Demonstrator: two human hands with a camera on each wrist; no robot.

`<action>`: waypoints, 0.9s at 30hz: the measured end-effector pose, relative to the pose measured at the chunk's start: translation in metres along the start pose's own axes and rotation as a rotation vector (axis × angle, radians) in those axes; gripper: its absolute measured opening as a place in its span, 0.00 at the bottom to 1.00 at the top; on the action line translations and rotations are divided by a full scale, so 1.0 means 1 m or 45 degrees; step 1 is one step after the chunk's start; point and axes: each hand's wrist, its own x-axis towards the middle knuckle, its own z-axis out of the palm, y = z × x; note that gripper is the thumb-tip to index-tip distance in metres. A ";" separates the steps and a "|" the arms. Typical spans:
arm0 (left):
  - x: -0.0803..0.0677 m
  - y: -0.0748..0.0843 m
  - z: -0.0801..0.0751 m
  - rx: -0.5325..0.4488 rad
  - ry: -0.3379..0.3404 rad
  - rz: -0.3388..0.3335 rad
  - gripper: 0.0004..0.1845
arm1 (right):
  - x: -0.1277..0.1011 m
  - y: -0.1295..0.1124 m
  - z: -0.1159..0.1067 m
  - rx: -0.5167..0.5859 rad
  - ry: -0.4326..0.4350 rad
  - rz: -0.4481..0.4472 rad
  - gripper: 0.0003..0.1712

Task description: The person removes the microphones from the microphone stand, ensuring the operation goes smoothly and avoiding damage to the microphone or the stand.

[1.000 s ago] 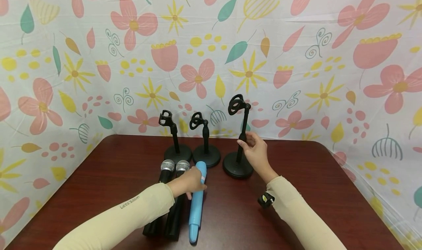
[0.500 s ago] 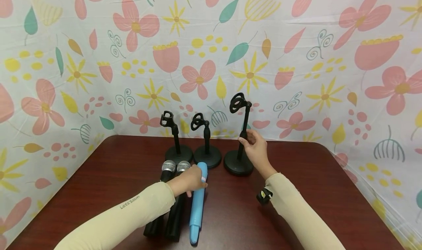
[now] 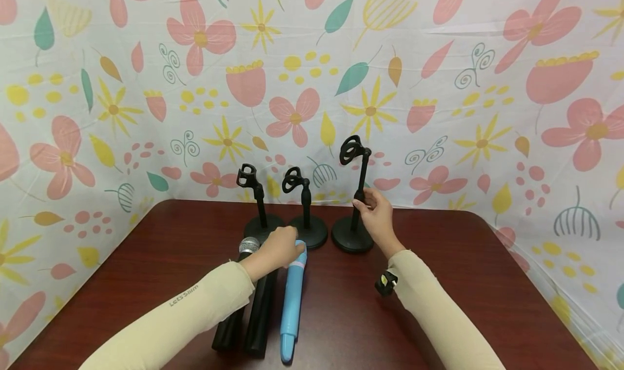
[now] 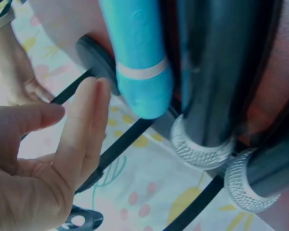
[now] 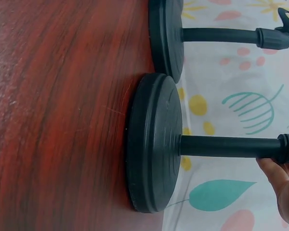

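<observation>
My right hand (image 3: 379, 218) grips the tallest black microphone stand (image 3: 352, 237) at its pole collar. In the right wrist view the round base (image 5: 154, 149) stands at the table surface, and fingers curl at the collar. My left hand (image 3: 275, 251) hovers over the head end of a light-blue rod (image 3: 291, 299) with a pale band. The left wrist view shows that hand (image 4: 43, 159) beside the rod, fingers extended, thumb apart, nothing held. Two black microphones (image 3: 260, 316) with silver mesh heads lie left of the rod; in the head view my hand hides one head.
Two shorter black stands stand behind the microphones, a left one (image 3: 260, 207) and a middle one (image 3: 314, 233). The dark red wooden table (image 3: 439, 261) ends at a floral cloth backdrop (image 3: 302, 45). A small black device (image 3: 386, 283) sits at my right wrist.
My left hand has moved up from the blue rod's side toward the stands. My right hand has shifted the tall stand slightly back, nearly level with the others.
</observation>
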 end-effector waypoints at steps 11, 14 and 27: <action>0.016 0.003 -0.022 -0.201 0.289 0.111 0.14 | 0.007 0.013 0.005 -0.016 -0.008 -0.002 0.22; 0.022 0.002 -0.025 -0.251 0.353 0.129 0.13 | 0.006 0.013 0.007 -0.023 -0.006 -0.014 0.22; 0.031 0.018 -0.027 -0.446 0.414 0.136 0.13 | 0.006 0.016 0.011 -0.010 -0.002 -0.011 0.22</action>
